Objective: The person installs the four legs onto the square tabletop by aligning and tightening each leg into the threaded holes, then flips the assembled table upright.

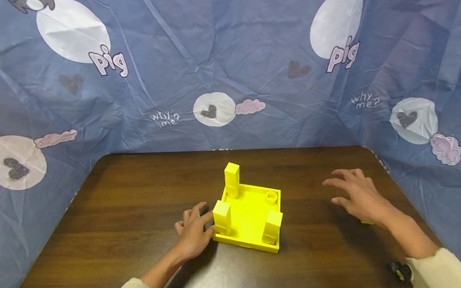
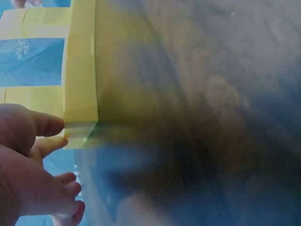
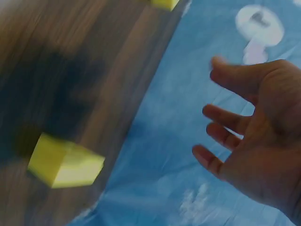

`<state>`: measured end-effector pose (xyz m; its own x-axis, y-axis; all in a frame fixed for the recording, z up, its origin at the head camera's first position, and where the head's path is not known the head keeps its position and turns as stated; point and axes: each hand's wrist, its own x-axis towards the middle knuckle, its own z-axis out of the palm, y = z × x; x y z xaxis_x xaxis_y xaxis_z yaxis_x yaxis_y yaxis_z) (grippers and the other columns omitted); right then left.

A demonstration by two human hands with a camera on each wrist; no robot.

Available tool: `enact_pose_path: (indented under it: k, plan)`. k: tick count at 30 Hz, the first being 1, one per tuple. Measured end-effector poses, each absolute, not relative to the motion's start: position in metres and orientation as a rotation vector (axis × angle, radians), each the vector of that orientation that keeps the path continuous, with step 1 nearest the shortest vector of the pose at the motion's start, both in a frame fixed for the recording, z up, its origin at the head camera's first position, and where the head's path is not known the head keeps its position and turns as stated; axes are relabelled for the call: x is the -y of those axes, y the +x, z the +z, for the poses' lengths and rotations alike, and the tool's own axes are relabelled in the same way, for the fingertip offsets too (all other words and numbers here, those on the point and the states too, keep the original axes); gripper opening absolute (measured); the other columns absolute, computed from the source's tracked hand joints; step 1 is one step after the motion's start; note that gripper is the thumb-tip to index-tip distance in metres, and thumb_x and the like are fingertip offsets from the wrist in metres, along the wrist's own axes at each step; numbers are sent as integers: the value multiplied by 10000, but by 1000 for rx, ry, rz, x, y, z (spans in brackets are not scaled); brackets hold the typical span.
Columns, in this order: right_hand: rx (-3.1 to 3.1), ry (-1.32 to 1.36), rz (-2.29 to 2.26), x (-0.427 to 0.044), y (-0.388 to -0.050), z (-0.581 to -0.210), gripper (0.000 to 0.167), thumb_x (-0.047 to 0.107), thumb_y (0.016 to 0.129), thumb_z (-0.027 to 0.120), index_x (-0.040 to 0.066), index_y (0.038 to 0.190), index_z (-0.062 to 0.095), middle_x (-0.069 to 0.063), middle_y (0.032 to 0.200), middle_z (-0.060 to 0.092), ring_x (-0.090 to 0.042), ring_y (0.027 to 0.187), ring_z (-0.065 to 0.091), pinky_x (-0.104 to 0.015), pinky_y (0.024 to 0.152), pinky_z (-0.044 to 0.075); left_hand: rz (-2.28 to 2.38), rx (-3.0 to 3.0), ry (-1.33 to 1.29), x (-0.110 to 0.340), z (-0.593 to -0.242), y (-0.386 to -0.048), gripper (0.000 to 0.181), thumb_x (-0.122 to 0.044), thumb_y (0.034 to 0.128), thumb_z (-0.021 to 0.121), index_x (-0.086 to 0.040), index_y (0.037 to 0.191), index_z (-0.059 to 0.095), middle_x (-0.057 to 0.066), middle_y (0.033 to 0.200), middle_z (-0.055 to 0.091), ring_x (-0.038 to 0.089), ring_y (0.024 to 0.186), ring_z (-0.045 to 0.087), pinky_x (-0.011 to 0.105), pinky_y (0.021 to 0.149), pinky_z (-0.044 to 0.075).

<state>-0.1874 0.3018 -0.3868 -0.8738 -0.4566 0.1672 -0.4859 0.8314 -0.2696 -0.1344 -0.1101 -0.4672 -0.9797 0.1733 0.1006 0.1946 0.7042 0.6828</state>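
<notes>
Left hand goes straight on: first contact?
Likely the yellow rectangular post at the near left corner of the yellow square tray; the left hand is close beside it, though exact depth is unclear.

The tray (image 1: 247,215) and its posts (image 1: 232,175) are bright yellow; the worktop (image 1: 143,191) is brown, wood-grained. The cloth (image 1: 156,72) is blue — with white circles (image 1: 71,29), dark hearts (image 1: 71,83), pink clouds (image 1: 250,106).

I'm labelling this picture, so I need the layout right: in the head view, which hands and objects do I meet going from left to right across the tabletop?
Left hand → yellow square tray with upright corner posts → right hand → small black object beside the right cuff.
</notes>
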Motion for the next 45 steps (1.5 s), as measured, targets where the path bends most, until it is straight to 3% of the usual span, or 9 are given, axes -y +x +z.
enact_pose_path:
  k: [5,9,14,19,25,32,38,45]
  plan:
    - [3019,664,-20,-338,-193,-403,705,-90,701,734,147,1339,551,-251,1381,368,-478,1172,333,-584,764,317,-1104,2951,-276,107,-463,-129,340,-70,889,651,-80,1229,642,203,1480,334,414,1287,253,592,882,125]
    - [2955,740,-375,-360,-194,-416,846,-138,617,745,201,1364,537,-229,1434,345,-464,1189,364,-607,789,333,-1044,2979,-299,99,-461,-121,357,-166,837,740,-57,1160,632,214,1470,340,406,1283,265,599,890,142]
    - [2841,786,-476,-376,-193,-427,790,-162,629,719,208,1314,587,-204,1448,364,-444,1196,412,-653,866,321,-972,2943,-247,92,-467,-117,542,-369,770,802,-46,1161,611,210,1419,399,385,1254,306,585,878,175]
    - [2795,840,-435,-379,-195,-435,691,-161,613,743,192,1204,684,-193,1417,404,-463,1192,407,-676,887,308,-908,2870,-152,89,-478,-117,486,-433,769,787,-68,1060,649,170,1376,452,349,1235,331,565,915,176]
    - [2766,890,-411,-380,-197,-442,487,-66,611,781,152,1046,758,-210,1385,451,-447,1196,391,-623,864,313,-828,2871,-103,86,-481,-118,557,-473,762,778,-50,1096,636,153,1360,458,340,1225,340,558,912,187]
    - [2731,930,-335,-383,-200,-448,500,0,491,852,149,960,768,-222,1330,510,-444,1166,407,-620,835,310,-830,2891,-70,82,-473,-118,556,-423,758,796,-19,1097,622,169,1341,464,350,1214,343,557,887,206]
    - [2675,969,-313,-383,-203,-451,460,-29,501,825,131,926,751,-224,1278,531,-434,1132,429,-621,808,315,-880,2918,-44,80,-462,-122,511,-356,724,834,-27,1020,578,179,1275,470,353,1158,356,515,811,235]
    - [2570,982,-279,-375,-206,-447,456,100,518,883,84,940,711,-210,1257,529,-411,1117,437,-618,819,322,-937,2957,-39,84,-458,-130,536,-318,728,841,-20,1079,566,194,1270,453,368,1156,341,520,808,226]
